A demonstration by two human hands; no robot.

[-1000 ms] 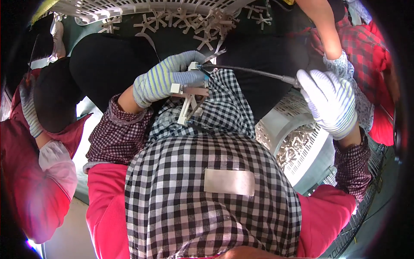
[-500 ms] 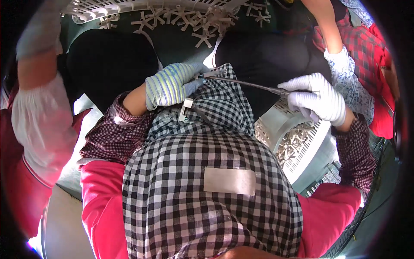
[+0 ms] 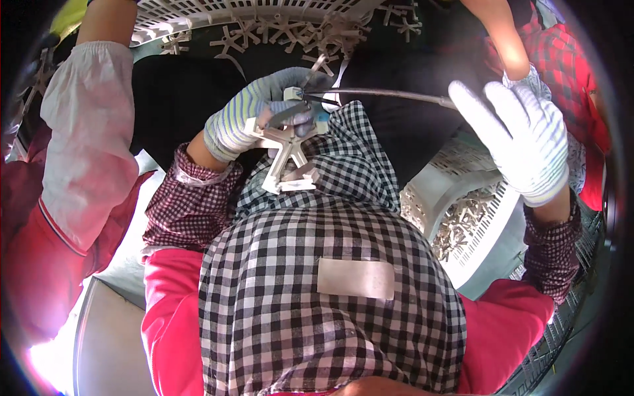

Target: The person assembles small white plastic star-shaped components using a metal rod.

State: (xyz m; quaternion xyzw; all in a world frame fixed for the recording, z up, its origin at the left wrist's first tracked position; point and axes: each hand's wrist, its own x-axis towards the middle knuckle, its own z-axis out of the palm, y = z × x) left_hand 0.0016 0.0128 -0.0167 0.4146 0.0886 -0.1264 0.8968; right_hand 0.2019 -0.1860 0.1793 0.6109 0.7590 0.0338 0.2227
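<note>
In front of my checked apron, my left hand (image 3: 244, 119), in a striped glove, is closed around a white star-shaped plastic piece (image 3: 288, 155) whose arms stick out below the fingers. A long, thin metal shaft (image 3: 389, 93), like a screwdriver's, runs from beside the left fingertips across to my right hand (image 3: 525, 142). Its near-hand end disappears behind the right fingers, so the handle is hidden. The right hand, in a white striped glove, has its fingers stretched and spread; its thumb does not show clearly.
Many star-shaped pieces (image 3: 297, 33) lie ahead, below a white slatted basket (image 3: 198, 12). Another white basket (image 3: 485, 228) with small pieces stands at my right. A co-worker's sleeved arm (image 3: 86, 125) reaches in at left; another person's arm (image 3: 498, 39) comes in at upper right.
My left hand has turned, bringing the star-shaped piece into fuller view. The right fingers have gone from curled on the tool's handle to spread. The tool's right end has risen. The co-worker's left-side arm shifted right.
</note>
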